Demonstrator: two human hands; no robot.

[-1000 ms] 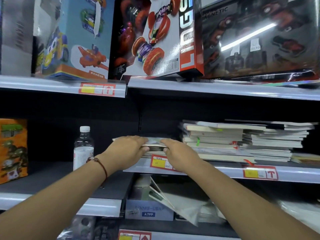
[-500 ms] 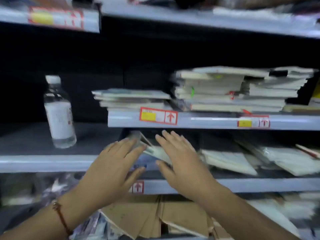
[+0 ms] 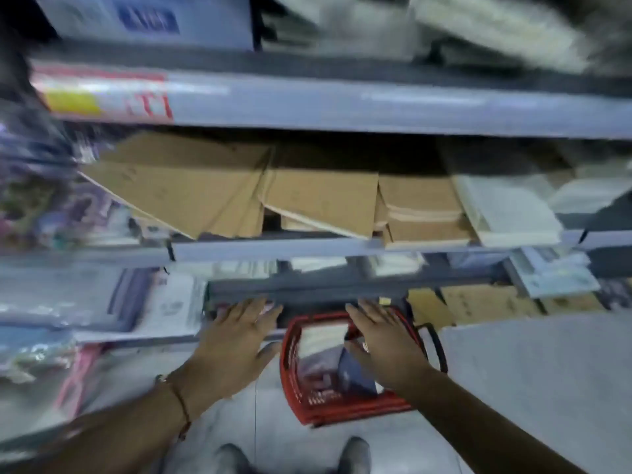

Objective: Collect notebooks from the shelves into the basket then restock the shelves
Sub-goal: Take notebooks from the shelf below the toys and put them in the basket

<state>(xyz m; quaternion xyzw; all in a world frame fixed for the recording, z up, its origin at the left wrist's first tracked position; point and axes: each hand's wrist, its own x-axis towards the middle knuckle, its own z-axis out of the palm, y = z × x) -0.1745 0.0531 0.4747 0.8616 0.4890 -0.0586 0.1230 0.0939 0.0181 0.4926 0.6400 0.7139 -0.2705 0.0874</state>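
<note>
1. Both hands have dropped from shelf level to just above the red basket (image 3: 345,410) on the floor
2. Left hand (image 3: 236,340) and right hand (image 3: 383,343): fingers straight, spread, holding nothing
3. Basket's long axis runs toward the shelves (image 3: 342,104); blurred notebooks (image 3: 321,340) lie inside

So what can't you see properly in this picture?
- Price tag, head view: blur smears the print.
- Basket: the right hand covers part of what's inside.
- Top shelf box: cut off by the top edge.
- Shoes: cut off at the bottom edge.
</note>
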